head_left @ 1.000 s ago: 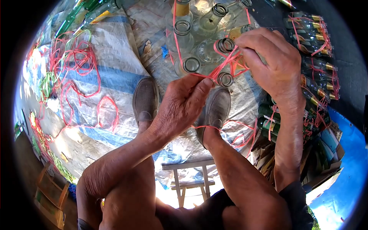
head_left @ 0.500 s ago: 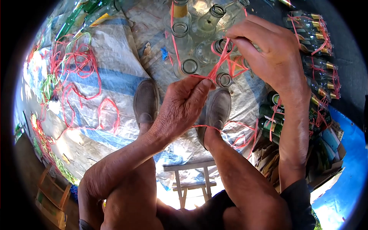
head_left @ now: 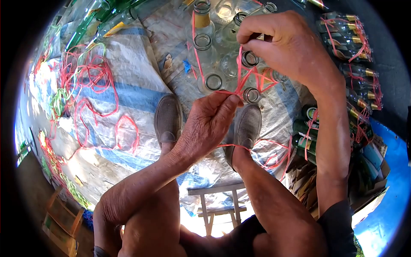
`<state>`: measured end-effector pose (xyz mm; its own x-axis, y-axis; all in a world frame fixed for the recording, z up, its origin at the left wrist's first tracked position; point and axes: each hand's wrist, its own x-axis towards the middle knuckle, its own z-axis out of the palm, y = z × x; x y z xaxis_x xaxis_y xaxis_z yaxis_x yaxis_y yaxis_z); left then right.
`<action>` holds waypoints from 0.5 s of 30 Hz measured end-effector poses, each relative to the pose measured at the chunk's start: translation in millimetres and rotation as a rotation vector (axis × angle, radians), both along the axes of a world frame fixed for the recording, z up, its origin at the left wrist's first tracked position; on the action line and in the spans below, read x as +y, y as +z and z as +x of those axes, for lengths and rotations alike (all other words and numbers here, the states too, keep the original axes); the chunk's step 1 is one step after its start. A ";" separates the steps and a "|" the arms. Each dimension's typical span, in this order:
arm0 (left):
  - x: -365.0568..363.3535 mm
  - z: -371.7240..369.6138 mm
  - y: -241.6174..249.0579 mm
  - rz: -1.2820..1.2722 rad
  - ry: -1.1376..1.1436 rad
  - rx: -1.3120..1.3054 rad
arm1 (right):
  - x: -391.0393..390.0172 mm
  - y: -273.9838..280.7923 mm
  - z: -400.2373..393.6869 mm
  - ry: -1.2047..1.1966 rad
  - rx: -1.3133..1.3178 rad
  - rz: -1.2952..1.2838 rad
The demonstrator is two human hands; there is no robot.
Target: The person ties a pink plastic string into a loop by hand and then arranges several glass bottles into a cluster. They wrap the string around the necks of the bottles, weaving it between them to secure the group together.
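My left hand (head_left: pixel 212 118) pinches pink plastic twine (head_left: pixel 239 88) between thumb and forefinger, just left of a clear glass bottle (head_left: pixel 251 95). My right hand (head_left: pixel 287 51) is above the bottles, thumb and forefinger closed on a strand rising from the same spot. Several clear glass bottles (head_left: pixel 202 41) stand upright in a cluster, with twine running around and across their necks. The right hand hides part of the cluster's far right side.
Green bottles (head_left: pixel 92 25) lie at upper left, near a tangle of pink twine (head_left: pixel 92 73). Tied bottle bundles (head_left: pixel 346 36) line the right side, above cardboard (head_left: pixel 302 184). A worn tarp (head_left: pixel 132 64) covers the ground. Twine crosses by my right shoe (head_left: pixel 247 126).
My right hand has shifted slightly left, drawing the strand more upright above the left hand. The left hand keeps its pinch. The whole view has shifted slightly.
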<state>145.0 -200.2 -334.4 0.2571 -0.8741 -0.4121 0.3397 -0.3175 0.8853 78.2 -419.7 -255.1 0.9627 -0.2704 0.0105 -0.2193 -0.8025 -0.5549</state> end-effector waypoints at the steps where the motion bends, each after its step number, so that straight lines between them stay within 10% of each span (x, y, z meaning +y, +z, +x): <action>1: 0.6 1.6 0.1 0.013 -0.014 0.010 | -2.9 -1.2 1.2 0.014 0.023 0.014; 15: 4.7 13.4 14.7 0.057 -0.044 -0.054 | -6.3 12.5 14.4 -0.181 0.461 0.369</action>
<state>158.4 -195.6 -319.8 0.2423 -0.8607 -0.4478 0.2766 -0.3812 0.8822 92.6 -426.0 -242.6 0.7844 -0.3360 -0.5214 -0.6175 -0.5033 -0.6045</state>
